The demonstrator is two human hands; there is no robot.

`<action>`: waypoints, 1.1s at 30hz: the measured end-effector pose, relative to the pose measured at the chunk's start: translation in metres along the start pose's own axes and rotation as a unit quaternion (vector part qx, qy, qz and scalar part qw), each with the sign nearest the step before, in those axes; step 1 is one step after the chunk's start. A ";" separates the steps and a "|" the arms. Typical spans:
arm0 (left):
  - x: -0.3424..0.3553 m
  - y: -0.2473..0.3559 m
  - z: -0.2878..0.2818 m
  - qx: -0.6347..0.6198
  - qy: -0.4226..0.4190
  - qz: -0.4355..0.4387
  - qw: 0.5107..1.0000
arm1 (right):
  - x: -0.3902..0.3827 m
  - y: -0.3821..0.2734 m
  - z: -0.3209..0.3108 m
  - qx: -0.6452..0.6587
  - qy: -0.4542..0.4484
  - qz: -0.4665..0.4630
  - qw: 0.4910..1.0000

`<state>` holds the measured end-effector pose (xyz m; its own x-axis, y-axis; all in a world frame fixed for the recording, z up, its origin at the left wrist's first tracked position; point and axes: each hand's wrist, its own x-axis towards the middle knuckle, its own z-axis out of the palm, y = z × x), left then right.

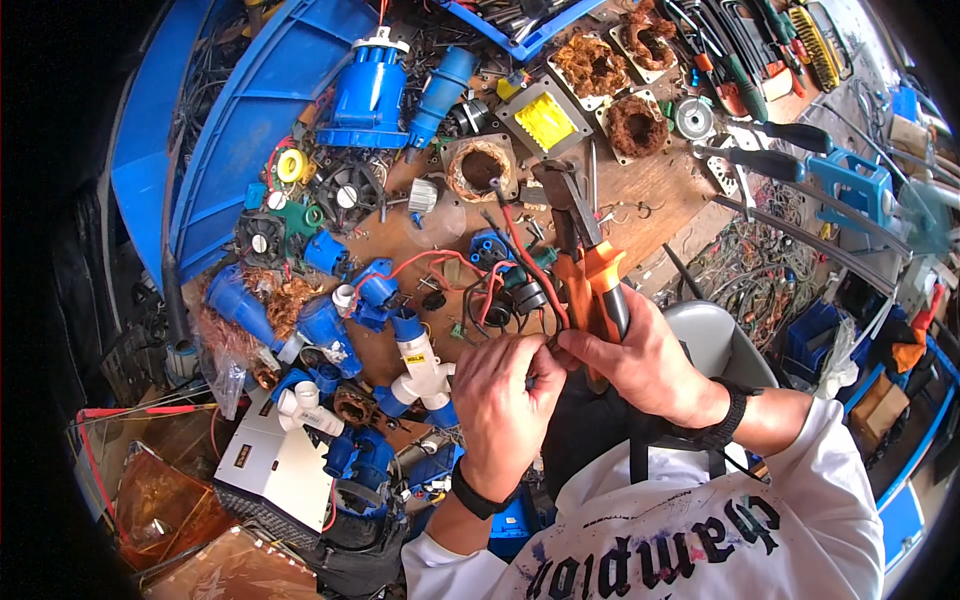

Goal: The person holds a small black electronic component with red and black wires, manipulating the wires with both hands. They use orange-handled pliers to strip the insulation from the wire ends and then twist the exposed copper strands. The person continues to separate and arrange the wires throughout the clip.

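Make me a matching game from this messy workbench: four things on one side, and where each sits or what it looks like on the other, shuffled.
Things:
1. pliers
2. left hand
3. blue pump housing
4. white box

Descriptions:
A. stands at the far side of the bench, near the top of the picture
B. orange and black handles, gripped in the right hand
C. lies at the near left, beside blue fittings
D. pinches thin wires, black band on its wrist

Pairs: 1-B, 2-D, 3-A, 4-C
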<state>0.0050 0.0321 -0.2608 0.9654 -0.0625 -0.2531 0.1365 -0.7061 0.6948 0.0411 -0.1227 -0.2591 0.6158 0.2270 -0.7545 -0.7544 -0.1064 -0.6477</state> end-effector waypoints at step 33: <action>-0.002 -0.066 -0.009 -0.575 -0.007 -0.236 0.783 | 0.009 0.028 -0.027 0.223 0.064 0.077 0.970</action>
<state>-0.0037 0.0856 -0.3002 0.7454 0.0008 -0.6667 0.5953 0.4494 0.6661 0.0319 -0.1498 -0.2870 0.4889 0.1176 -0.8644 -0.8458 0.3062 -0.4368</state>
